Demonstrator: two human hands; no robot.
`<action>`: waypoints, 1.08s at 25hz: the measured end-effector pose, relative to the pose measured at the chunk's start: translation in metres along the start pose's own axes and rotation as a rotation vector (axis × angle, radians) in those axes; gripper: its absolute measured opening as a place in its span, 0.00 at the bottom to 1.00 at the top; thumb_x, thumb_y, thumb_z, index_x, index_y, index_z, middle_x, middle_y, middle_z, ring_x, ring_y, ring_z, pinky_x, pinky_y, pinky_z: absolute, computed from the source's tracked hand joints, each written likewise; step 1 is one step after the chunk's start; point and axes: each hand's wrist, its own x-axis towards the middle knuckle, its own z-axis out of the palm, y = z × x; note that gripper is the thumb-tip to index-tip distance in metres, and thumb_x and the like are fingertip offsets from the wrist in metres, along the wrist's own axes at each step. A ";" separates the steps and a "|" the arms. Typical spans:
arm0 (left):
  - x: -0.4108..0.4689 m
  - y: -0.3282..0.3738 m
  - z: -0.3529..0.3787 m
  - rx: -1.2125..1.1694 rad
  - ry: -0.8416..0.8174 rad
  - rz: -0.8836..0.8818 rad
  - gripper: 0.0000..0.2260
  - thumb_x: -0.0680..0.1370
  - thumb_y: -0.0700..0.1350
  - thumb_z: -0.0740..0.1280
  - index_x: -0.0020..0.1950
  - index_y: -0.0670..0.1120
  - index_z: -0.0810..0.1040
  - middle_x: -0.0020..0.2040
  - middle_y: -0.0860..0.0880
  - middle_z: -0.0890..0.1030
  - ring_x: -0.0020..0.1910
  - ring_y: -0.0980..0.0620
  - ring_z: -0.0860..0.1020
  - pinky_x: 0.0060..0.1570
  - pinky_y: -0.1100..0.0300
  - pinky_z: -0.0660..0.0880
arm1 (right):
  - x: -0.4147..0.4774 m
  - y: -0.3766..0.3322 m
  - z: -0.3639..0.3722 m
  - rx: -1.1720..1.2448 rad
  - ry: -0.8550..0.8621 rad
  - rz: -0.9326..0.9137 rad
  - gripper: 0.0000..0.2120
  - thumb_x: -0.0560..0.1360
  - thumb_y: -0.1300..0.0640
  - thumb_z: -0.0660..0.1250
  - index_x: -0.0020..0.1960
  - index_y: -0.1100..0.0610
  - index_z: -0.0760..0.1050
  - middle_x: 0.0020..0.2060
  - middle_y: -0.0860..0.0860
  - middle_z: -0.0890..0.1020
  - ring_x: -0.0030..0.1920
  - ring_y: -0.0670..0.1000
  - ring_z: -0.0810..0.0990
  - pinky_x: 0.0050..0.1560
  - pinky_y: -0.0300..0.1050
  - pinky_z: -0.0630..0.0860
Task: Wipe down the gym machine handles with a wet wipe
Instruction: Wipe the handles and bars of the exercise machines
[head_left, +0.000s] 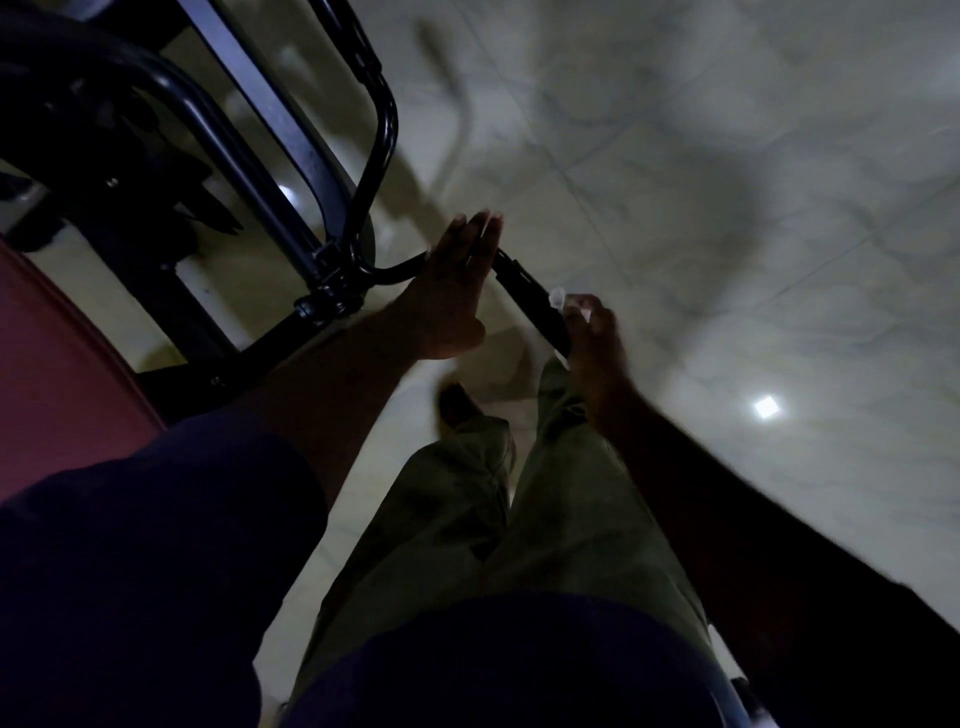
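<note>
— Where are we?

— My right hand (592, 338) is curled round the wipe (558, 298), holding it against the outer end of the handle (530, 304). My left hand (457, 291) lies flat on the bar just inboard, fingers straight and together.

— How much is done?

— Mid-wipe on this handle, I'd judge. It's too dim to see any wet sheen, so I can't tell how much is covered. Any other handles on the frame (384, 130) are probably left to do.

Left hand (457, 280) on handle (530, 301), right hand (597, 343) at its end
</note>
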 end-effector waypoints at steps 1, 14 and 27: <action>-0.001 0.000 0.000 0.010 0.004 0.012 0.52 0.67 0.42 0.66 0.84 0.46 0.38 0.85 0.43 0.41 0.84 0.40 0.39 0.79 0.34 0.49 | -0.007 0.004 0.009 -0.118 0.046 0.009 0.19 0.83 0.41 0.58 0.63 0.52 0.77 0.58 0.57 0.82 0.56 0.53 0.81 0.58 0.51 0.79; -0.007 0.008 -0.006 -0.280 0.128 -0.071 0.50 0.69 0.29 0.65 0.84 0.45 0.41 0.85 0.44 0.41 0.83 0.46 0.39 0.81 0.39 0.45 | 0.042 -0.058 0.000 -0.058 -0.406 0.571 0.15 0.83 0.55 0.56 0.47 0.58 0.78 0.32 0.55 0.80 0.24 0.51 0.74 0.27 0.39 0.69; -0.031 0.055 0.021 -1.108 0.753 -0.959 0.47 0.66 0.43 0.63 0.85 0.46 0.52 0.84 0.46 0.56 0.82 0.46 0.58 0.78 0.43 0.63 | 0.040 -0.060 0.030 -0.702 -0.326 -0.226 0.25 0.78 0.29 0.53 0.60 0.50 0.65 0.49 0.53 0.81 0.50 0.59 0.82 0.55 0.59 0.79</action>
